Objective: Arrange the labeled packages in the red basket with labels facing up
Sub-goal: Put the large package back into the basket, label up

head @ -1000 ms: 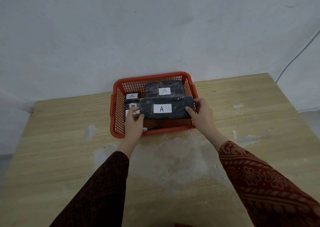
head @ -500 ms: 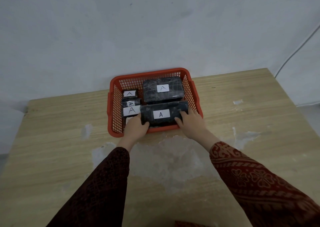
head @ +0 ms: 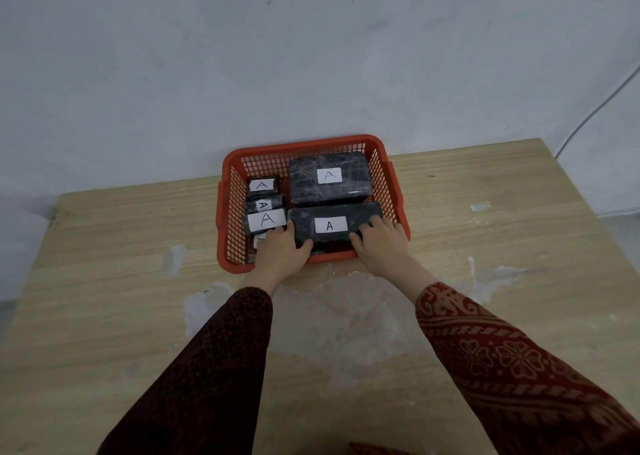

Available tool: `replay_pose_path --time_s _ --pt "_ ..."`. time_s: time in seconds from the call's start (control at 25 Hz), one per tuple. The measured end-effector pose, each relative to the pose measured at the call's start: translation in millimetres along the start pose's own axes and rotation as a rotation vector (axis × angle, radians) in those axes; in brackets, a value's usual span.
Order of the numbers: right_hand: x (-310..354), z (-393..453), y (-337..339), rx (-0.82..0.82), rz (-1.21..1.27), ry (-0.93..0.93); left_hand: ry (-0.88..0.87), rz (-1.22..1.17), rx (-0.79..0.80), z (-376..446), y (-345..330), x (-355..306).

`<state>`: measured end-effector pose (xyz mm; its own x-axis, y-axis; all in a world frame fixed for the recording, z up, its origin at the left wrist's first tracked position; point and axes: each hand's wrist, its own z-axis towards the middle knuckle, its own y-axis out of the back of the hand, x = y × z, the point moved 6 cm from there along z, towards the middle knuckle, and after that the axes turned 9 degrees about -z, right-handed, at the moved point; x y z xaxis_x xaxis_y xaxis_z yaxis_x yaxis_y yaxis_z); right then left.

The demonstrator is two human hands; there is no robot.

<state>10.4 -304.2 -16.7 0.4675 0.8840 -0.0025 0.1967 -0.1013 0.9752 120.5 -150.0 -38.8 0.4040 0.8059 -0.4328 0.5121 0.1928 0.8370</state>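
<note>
Both hands clamp the long black plastic-wrapped package (head: 335, 225), left hand (head: 281, 249) on its left end, right hand (head: 380, 243) on its right end, fingers curled over the top edge. Package lies flat in the near right part of the red plastic mesh basket (head: 394, 191), white "A" label (head: 330, 225) facing up. Behind it, toward upper frame, a bigger black wrapped package (head: 330, 180), label up. Left column holds three small black packages (head: 265, 203), labels up; a fourth label is partly hidden by the left hand. Basket sits at centre frame on the worn light wooden tabletop (head: 138, 281), near the grey wall (head: 311, 56).
</note>
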Motion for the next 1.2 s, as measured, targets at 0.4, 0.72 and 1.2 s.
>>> replay_pose_path --time_s 0.4,0.72,1.2 --pt "-4.3 -11.5 -6.3 -0.01 -0.086 0.045 -0.139 -0.303 0.074 1.4 6.5 5.2" --pt "-1.4 -9.5 -11.4 0.029 -0.09 0.029 -0.093 0.124 0.102 11.3 -1.9 7.7" --pt "-7.9 -13.8 -10.8 0.001 -0.041 0.045 0.01 0.086 0.054 13.2 9.4 28.0"
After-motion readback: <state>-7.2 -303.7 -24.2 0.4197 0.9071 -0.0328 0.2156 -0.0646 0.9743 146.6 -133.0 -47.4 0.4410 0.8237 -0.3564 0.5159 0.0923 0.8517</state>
